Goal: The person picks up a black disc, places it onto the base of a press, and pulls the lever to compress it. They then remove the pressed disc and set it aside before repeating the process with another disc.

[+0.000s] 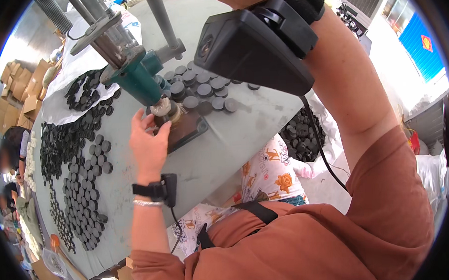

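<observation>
Left hand is pinching a pale cap on the die under the green press, seating it. Right hand is raised out of frame; grip unknown. Next probably calls for clearing fingers before pressing. Black discs are lying left.

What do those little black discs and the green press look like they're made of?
The black discs look like matte plastic or rubber: dull, dark, uniform caps with no shine, though the picture cannot settle which. The green press looks like painted cast metal, with bare grey steel rods above. The left hand touches the pale round piece under it.
</observation>
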A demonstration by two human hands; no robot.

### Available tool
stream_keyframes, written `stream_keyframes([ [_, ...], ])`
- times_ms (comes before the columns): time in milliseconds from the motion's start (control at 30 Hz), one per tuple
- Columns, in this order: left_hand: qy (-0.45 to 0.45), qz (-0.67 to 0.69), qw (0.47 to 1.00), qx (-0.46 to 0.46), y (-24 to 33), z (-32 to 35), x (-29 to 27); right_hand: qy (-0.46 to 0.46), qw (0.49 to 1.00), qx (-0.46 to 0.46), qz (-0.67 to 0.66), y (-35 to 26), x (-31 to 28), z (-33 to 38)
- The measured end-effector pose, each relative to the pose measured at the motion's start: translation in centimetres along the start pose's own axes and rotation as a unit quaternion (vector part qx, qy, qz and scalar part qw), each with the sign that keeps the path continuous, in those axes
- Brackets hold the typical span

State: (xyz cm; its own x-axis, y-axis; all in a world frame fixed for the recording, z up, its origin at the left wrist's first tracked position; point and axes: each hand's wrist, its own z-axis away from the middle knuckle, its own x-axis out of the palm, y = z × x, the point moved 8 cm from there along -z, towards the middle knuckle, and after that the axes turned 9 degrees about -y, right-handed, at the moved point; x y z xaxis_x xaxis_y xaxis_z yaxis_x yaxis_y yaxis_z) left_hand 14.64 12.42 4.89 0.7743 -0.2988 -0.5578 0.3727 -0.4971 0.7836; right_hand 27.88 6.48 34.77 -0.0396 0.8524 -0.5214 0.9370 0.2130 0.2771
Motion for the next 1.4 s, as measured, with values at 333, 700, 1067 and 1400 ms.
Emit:
stream_keyframes([
  [333,0.02,0.065,0.998,-0.017,0.7,-1.0,1.8,0.034,0.997,-0.032,0.056,-1.3,-1.1,2.1],
  [700,0.019,0.103,0.994,-0.039,0.0,-0.9,1.9,0.099,0.881,0.136,-0.443,-6.0,-3.8,14.5],
  [1067,-0.102,0.443,0.87,-0.189,-5.4,-3.9,-0.7,0.125,0.87,0.053,-0.474,-9.1,-1.1,21.8],
  [1400,-0.362,0.522,0.757,-0.151,-3.3,-10.6,4.9,0.114,0.876,0.07,-0.463,-8.8,-1.6,21.3],
])
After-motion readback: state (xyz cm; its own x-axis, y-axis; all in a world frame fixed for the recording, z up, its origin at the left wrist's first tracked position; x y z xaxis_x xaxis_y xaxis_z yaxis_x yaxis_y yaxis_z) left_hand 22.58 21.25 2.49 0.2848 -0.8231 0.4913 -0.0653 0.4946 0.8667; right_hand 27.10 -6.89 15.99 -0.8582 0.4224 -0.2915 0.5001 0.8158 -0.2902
